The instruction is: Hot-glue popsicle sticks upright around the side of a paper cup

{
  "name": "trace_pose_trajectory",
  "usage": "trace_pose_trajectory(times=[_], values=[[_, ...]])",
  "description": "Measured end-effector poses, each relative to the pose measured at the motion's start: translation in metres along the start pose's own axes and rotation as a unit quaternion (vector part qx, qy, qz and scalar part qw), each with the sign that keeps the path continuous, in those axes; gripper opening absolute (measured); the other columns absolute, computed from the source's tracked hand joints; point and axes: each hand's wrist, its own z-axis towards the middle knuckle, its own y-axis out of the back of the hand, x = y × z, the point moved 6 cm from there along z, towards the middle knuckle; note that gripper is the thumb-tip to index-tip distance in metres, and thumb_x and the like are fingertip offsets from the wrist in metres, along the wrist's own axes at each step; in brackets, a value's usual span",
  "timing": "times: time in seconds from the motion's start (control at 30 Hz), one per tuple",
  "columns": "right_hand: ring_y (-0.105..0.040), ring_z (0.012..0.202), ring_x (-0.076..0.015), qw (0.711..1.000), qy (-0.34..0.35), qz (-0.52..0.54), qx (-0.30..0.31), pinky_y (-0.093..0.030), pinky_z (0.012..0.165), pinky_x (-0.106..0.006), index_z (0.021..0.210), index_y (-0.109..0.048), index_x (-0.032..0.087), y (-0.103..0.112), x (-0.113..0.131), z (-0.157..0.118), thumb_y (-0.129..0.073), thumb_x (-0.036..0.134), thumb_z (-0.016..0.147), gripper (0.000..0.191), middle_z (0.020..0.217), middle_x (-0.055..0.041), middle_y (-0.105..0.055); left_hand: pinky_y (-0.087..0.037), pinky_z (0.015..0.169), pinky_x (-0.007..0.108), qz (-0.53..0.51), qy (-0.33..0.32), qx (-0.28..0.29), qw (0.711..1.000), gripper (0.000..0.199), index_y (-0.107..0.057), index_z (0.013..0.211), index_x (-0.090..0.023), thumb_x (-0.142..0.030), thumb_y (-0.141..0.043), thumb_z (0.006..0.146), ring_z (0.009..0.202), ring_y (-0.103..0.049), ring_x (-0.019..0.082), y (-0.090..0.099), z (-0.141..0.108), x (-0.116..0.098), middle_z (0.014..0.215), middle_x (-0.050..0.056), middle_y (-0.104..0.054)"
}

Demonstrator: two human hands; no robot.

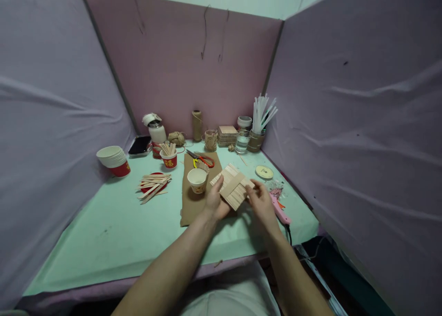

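Between my two hands is a square panel of wooden sticks (229,180), with a wider flat strip running across its face. My left hand (217,201) is closed on the panel's left and lower side, thumb on top. At the right edge, my right hand (258,196) grips it with thumb and fingers. Below and left of the panel lies a piece of brown cardboard (193,210). A white paper cup (197,180) stands on the cardboard, and scissors (203,160) with red and yellow on the handles lie behind it.
Loose sticks (152,187) lie on a red disc at left, near a cup of sticks (169,159) and stacked cups (113,159). A pink glue gun (280,210) lies right, its cord over the edge. A water glass (242,142) and white glue sticks (262,113) stand behind.
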Motion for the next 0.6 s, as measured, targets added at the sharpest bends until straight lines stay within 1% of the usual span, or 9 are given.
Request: trace_pose_trajectory(times=[0.03,0.07,0.1,0.13,0.2,0.27,0.37,0.5,0.6], values=[[-0.059,0.097,-0.0253,0.993,0.080,-0.082,-0.038,-0.052,0.086,-0.045,0.119,-0.057,0.018,0.009,0.011,0.002,-0.066,0.043,0.079,0.048,0.112,-0.0114,-0.062,-0.052,0.093,0.046,-0.008,-0.001,0.001,1.000,0.042,-0.060,0.117,-0.012,-0.042,-0.053,0.089,0.101,-0.067,0.030,0.001,0.000,0.001,0.104,0.015,-0.072],[-0.056,0.102,-0.0263,0.973,0.159,-0.160,-0.050,-0.049,0.089,-0.047,0.122,-0.056,0.019,0.012,0.022,0.002,-0.065,0.038,0.080,0.047,0.116,-0.0118,-0.059,-0.052,0.091,0.045,-0.010,-0.005,0.000,1.000,0.039,-0.062,0.115,-0.012,-0.039,-0.057,0.087,0.098,-0.068,0.029,0.002,-0.001,0.003,0.101,0.014,-0.073],[-0.053,0.106,-0.0271,0.946,0.230,-0.227,-0.026,-0.047,0.093,-0.048,0.122,-0.056,0.021,0.009,0.031,0.001,-0.064,0.033,0.082,0.043,0.118,-0.0117,-0.057,-0.053,0.089,0.044,-0.006,-0.013,-0.006,1.000,0.036,-0.063,0.112,-0.012,-0.035,-0.061,0.085,0.095,-0.069,0.028,0.004,-0.001,0.004,0.097,0.014,-0.073],[-0.050,0.110,-0.0276,0.915,0.287,-0.283,0.028,-0.045,0.095,-0.048,0.121,-0.057,0.022,0.002,0.037,0.000,-0.062,0.027,0.084,0.038,0.119,-0.0113,-0.056,-0.054,0.086,0.041,0.001,-0.025,-0.016,1.000,0.033,-0.064,0.110,-0.012,-0.029,-0.065,0.082,0.091,-0.069,0.027,0.006,-0.002,0.005,0.094,0.012,-0.073],[-0.048,0.112,-0.0272,0.853,0.352,-0.360,0.139,-0.044,0.097,-0.046,0.115,-0.061,0.023,-0.014,0.040,-0.003,-0.057,0.015,0.085,0.031,0.118,-0.0102,-0.056,-0.055,0.080,0.035,0.018,-0.053,-0.039,0.998,0.031,-0.067,0.104,-0.013,-0.020,-0.072,0.075,0.084,-0.070,0.023,0.009,-0.003,0.006,0.089,0.009,-0.074],[-0.047,0.109,-0.0267,0.809,0.373,-0.412,0.191,-0.045,0.094,-0.042,0.107,-0.063,0.022,-0.024,0.040,-0.002,-0.055,0.009,0.084,0.027,0.116,-0.0105,-0.056,-0.054,0.075,0.030,0.032,-0.076,-0.057,0.995,0.032,-0.068,0.100,-0.013,-0.018,-0.076,0.070,0.078,-0.069,0.020,0.011,-0.004,0.005,0.088,0.008,-0.074],[-0.047,0.101,-0.0260,0.770,0.373,-0.470,0.217,-0.045,0.088,-0.038,0.093,-0.063,0.019,-0.033,0.040,0.004,-0.058,0.009,0.084,0.014,0.110,-0.0113,-0.057,-0.053,0.072,0.027,0.051,-0.092,-0.069,0.992,0.034,-0.070,0.096,-0.012,-0.023,-0.081,0.066,0.073,-0.068,0.017,0.012,-0.003,0.004,0.088,0.007,-0.074],[-0.048,0.090,-0.0234,0.735,0.350,-0.509,0.279,-0.042,0.076,-0.034,0.083,-0.060,0.020,-0.040,0.040,0.008,-0.060,0.014,0.087,0.007,0.101,-0.0084,-0.060,-0.053,0.071,0.027,0.057,-0.088,-0.069,0.992,0.034,-0.071,0.093,-0.012,-0.023,-0.082,0.063,0.073,-0.068,0.017,0.014,-0.001,0.007,0.085,0.007,-0.074],[-0.048,0.088,-0.0219,0.721,0.327,-0.522,0.319,-0.037,0.074,-0.033,0.082,-0.059,0.020,-0.042,0.041,0.007,-0.059,0.016,0.089,0.009,0.094,-0.0059,-0.062,-0.053,0.071,0.027,0.047,-0.072,-0.081,0.993,0.030,-0.071,0.092,-0.011,-0.020,-0.079,0.064,0.073,-0.068,0.018,0.020,0.001,0.011,0.083,0.008,-0.074]])
